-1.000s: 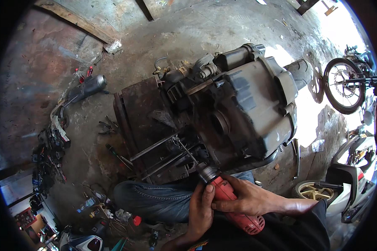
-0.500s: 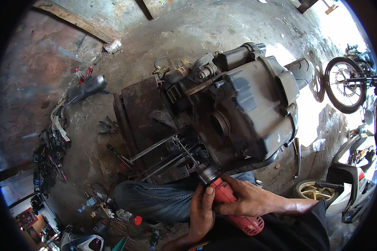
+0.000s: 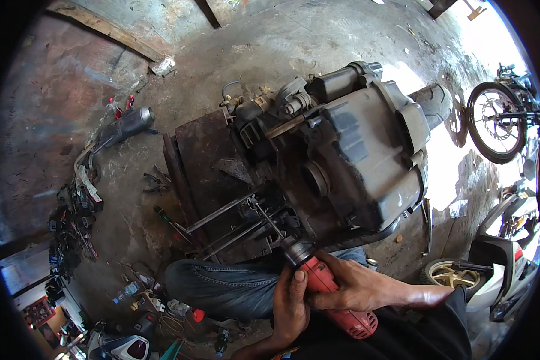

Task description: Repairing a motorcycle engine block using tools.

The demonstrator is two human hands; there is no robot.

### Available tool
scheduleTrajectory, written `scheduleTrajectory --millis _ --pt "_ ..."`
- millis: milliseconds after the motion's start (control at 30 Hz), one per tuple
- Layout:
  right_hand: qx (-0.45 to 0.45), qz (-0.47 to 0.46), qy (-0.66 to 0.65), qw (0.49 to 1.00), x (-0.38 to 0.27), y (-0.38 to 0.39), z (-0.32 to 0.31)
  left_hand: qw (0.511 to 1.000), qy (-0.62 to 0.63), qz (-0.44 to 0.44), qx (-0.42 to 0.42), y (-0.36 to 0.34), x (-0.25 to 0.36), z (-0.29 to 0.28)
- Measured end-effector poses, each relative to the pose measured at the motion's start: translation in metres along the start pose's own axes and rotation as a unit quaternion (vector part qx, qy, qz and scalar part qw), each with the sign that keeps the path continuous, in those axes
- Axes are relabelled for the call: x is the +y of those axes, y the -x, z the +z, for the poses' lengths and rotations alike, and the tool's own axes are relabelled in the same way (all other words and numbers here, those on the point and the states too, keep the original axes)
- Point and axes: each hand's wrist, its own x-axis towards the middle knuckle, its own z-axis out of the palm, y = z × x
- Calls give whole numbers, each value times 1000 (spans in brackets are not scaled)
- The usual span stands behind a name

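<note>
At the lower centre of the frame, our right hand (image 3: 361, 284) grips the red drill (image 3: 321, 276), our left hand (image 3: 292, 303) closed against its side just behind the chuck (image 3: 297, 249). We do well to keep the drill in line with the thin shaft (image 3: 269, 221) — light, even pressure. Mid-frame, beyond, we should keep that shaft off the long metal rods (image 3: 222, 212) — and clear of the grey engine casing (image 3: 378, 138).

Hands (image 3: 351, 287) bare; black top (image 3: 414, 333), small orange-and-blue print (image 3: 285, 353); faded blue jeans (image 3: 222, 297), pale-stitched seam (image 3: 234, 282).
</note>
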Motion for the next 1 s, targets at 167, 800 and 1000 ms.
scheduleTrajectory --millis 167,800,1000 --pt "0 2 9 1000 0 0 -1 999 -35 12 8 0 -2 0" --pt "-21 9 -5 1000 -4 -1 -4 1000 -12 14 17 2 -5 1" --pt "-20 9 4 1000 -5 -2 -5 999 -44 17 19 2 -4 2"
